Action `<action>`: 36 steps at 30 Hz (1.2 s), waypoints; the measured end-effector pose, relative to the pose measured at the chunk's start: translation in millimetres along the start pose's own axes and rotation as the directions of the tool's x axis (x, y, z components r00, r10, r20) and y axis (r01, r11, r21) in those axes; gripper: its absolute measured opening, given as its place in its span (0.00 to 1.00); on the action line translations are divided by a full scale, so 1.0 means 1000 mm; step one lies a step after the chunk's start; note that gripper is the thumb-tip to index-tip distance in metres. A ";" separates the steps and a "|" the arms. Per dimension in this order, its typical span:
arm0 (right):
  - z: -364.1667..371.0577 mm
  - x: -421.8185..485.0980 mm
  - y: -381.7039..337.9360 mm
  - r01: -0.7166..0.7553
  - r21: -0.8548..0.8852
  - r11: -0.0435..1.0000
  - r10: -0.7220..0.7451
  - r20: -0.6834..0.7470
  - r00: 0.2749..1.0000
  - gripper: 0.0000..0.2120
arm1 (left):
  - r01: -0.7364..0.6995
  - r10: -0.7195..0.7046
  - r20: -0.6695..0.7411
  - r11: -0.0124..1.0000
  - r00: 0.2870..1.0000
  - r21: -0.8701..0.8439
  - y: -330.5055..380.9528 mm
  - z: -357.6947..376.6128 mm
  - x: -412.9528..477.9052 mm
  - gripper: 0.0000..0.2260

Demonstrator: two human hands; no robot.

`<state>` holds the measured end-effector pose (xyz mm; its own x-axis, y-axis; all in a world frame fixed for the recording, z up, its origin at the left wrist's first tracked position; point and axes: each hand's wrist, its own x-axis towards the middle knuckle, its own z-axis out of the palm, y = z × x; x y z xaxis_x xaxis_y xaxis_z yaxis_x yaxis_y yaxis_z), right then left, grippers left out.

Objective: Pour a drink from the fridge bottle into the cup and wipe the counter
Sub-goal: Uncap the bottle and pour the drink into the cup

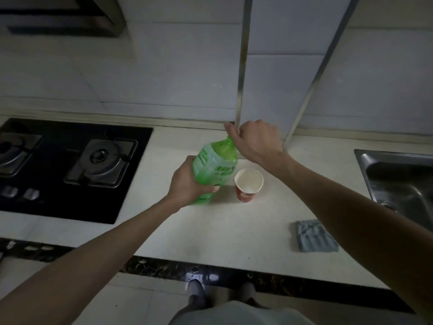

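Bottle held tilted above the bench, cup just beside it.

The bottle is grasped low by the left hand; its top is enclosed by the clenched right hand. The cup stands upright. Bare bench is seen toward the front edge; a cloth lies near the sink.

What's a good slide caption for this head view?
Left hand steadies green bottle, right hand grips its cap beside paper cup.

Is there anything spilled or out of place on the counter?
Nothing stands out. The pale counter looks dry, the red paper cup stands upright, and the folded grey cloth lies flat near the sink.
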<state>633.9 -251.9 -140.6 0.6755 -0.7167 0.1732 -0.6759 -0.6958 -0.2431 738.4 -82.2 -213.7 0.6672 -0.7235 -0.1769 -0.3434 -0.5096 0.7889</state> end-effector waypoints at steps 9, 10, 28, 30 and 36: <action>0.000 0.005 -0.008 -0.148 0.008 0.989 0.141 0.253 0.957 0.19 | -0.160 0.162 0.017 0.944 0.987 0.290 0.001 -0.015 0.009 0.35; -0.001 0.004 -0.010 -0.144 0.027 0.989 0.134 0.223 0.966 0.20 | -0.164 0.163 0.026 0.948 0.986 0.271 0.001 -0.018 0.010 0.35; -0.040 0.004 -0.038 -0.021 0.005 1.000 0.020 0.070 0.997 0.19 | -0.204 0.196 0.170 0.978 0.966 0.034 0.013 -0.049 0.008 0.35; -0.043 0.006 -0.037 -0.015 -0.079 0.997 0.023 0.102 0.994 0.20 | -0.228 0.220 0.126 0.972 0.967 0.054 0.017 -0.041 0.005 0.35; -0.044 0.000 -0.032 0.025 -0.028 0.999 -0.023 0.064 0.998 0.18 | -0.194 0.191 0.178 0.981 0.965 0.001 0.017 -0.040 0.006 0.35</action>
<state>642.8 -231.5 -90.8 0.7084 -0.6960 0.1168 -0.6668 -0.7143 -0.2123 763.3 -76.4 -177.6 0.4612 -0.8785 -0.1249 -0.4667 -0.3599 0.8079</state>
